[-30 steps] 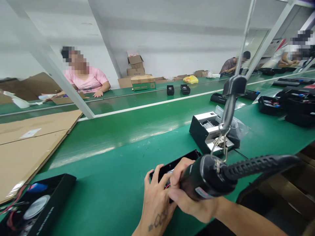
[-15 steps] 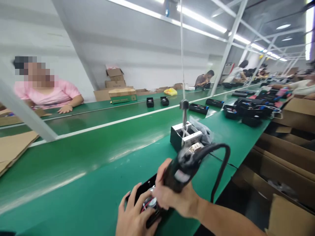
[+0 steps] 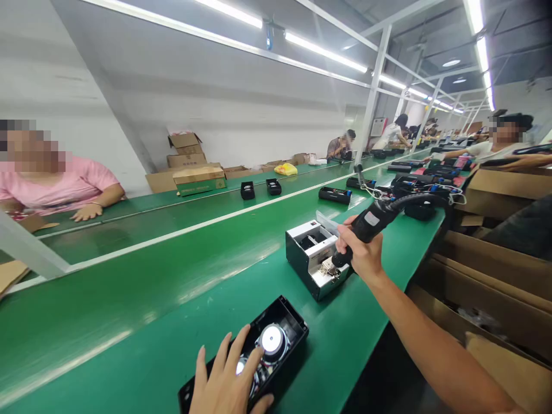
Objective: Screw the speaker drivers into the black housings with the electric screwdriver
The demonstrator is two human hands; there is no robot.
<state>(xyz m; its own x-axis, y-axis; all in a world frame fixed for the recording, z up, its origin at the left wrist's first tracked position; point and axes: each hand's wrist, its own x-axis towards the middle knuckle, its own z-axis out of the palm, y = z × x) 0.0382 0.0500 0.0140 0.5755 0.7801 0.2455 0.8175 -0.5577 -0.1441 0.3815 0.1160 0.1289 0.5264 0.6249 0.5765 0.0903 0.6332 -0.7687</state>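
My right hand is wrapped round a black electric screwdriver with a thick cable at its rear. The tool's tip meets the front of a black and white screw feeder on the green bench. Nearer me lies an open black speaker housing with a round silver-backed speaker inside. My left hand rests on this housing, fingers spread, and covers part of its inside, where a second speaker shows between the fingers.
A green conveyor belt runs along the bench, with several black housings on it. Cardboard boxes stand at the right below the bench edge. Across the belt sits a person in a pink shirt; other people work farther back.
My right hand has moved the screwdriver from the speaker housing forward and right to the screw feeder. My left hand stays on the housing, and the view has shifted.
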